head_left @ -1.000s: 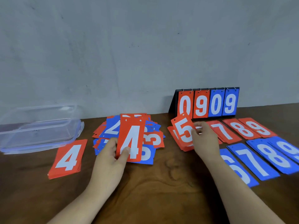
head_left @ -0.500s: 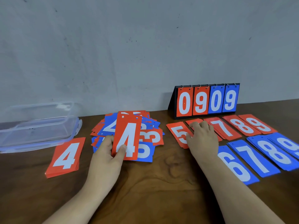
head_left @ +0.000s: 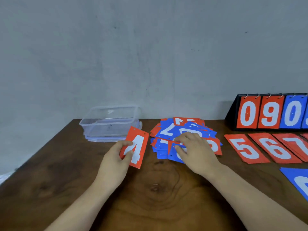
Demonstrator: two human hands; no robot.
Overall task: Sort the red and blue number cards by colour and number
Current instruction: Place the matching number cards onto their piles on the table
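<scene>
— What had changed in that half second?

— The right hand (head_left: 196, 152) had left the red 5 stack (head_left: 246, 149) and the red 6 stack (head_left: 275, 149) and had come across to the mixed heap (head_left: 176, 130) of red and blue cards. Its fingers were bent, tips down on a blue card. Whether they had pinched one I could not tell. The view had also swung left, so the scoreboard (head_left: 270, 112) was cut by the right edge.

— And the left hand (head_left: 115, 159)?

— It still pinched the red 4 card (head_left: 138, 147) between thumb and fingers at its left long edge, now left of the heap and just in front of the clear plastic box (head_left: 110, 124).

— Room to move?

— Bare wood lay between the two forearms, and more to the left of the left hand, up to the slanting left edge of the table (head_left: 50, 172). The box sat at the back left corner by the wall.

— How did the 4 lie?

— Long axis roughly away from the person, top end with its two holes toward the wall and leaning slightly right, numeral upright to the wearer.
</scene>
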